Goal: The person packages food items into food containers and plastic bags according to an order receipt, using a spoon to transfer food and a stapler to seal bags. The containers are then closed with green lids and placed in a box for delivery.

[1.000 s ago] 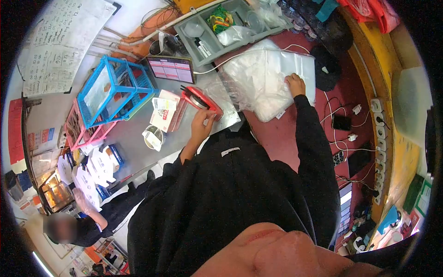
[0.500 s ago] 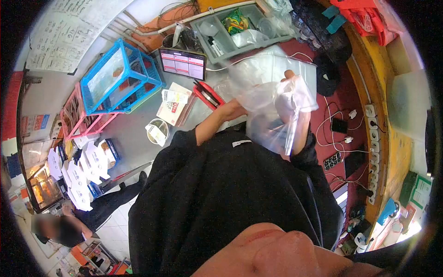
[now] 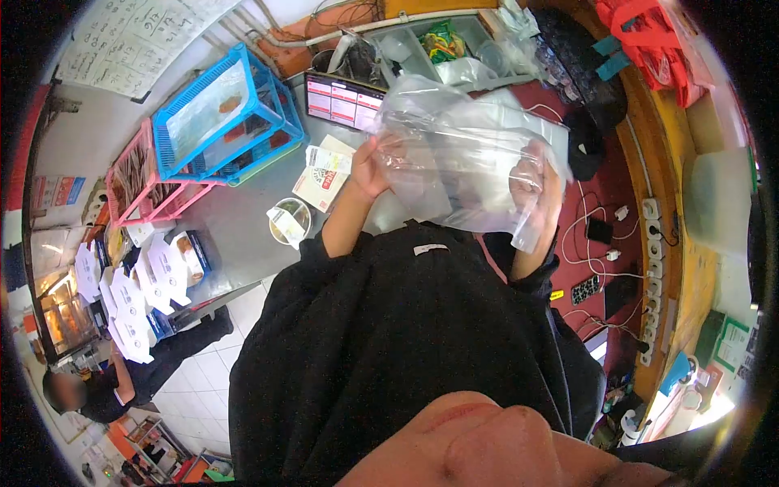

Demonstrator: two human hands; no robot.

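A clear plastic bag (image 3: 466, 138) is spread between my two hands above the table. My left hand (image 3: 372, 169) is closed on the bag's left side, thumb up along its edge. At the other side, my right hand (image 3: 535, 180) grips the bag; the film covers its fingers, which show through blurred. A narrow folded strip of plastic hangs below that hand. Left of my left hand, a paper box (image 3: 322, 185) with a printed label lies on the metal table (image 3: 231, 243). Nearer to me stands a clear round tub (image 3: 286, 229) with a paper slip on it.
A tablet (image 3: 341, 101) stands behind my left hand, with a grey divided tray (image 3: 414, 57) beyond. Blue basket (image 3: 235, 122) and pink basket (image 3: 142, 183) stand left, near white boxes (image 3: 146, 284). White cables (image 3: 584, 243) lie right. A person (image 3: 105, 385) is at lower left.
The bag has gone from bunched up to spread wide. My left hand has moved left and turned upward. The co-worker at lower left has shifted a little.
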